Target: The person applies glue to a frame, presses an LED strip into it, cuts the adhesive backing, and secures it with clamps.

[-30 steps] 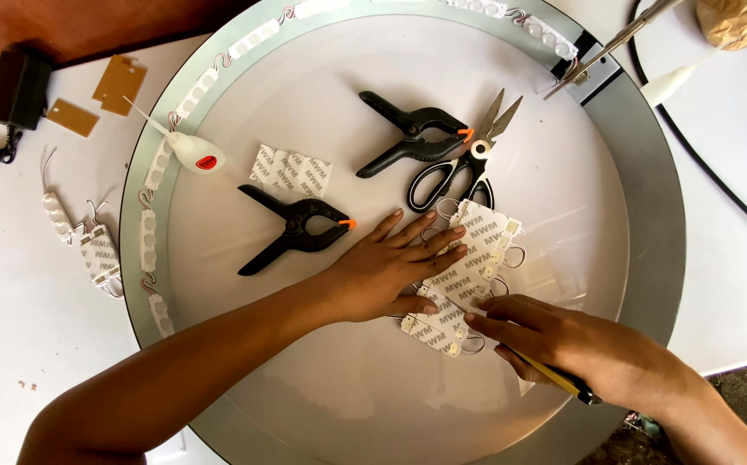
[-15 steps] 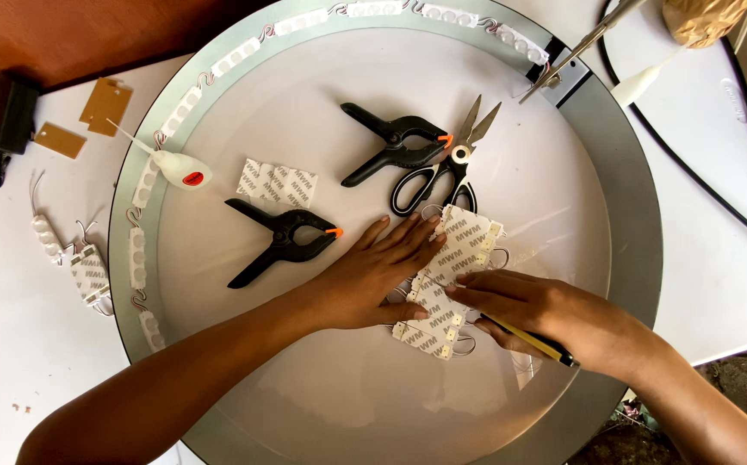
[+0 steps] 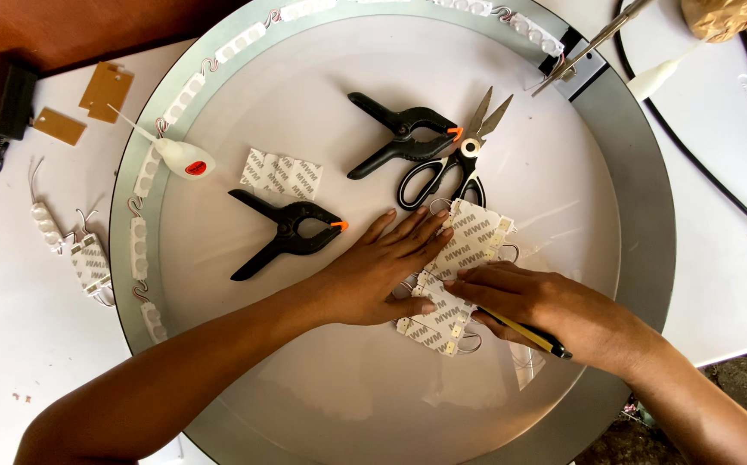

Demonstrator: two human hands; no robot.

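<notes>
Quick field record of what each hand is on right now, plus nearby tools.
left hand: flat, pressing the strip of white backed modules
right hand: on the same strip, holding a yellow-handled tool
surface: round grey tray
nearby: scissors, two black spring clamps, glue bottle

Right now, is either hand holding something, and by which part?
The right hand holds a thin yellow-and-black tool around its shaft. The left hand holds nothing; it lies flat on the white backed modules.
</notes>
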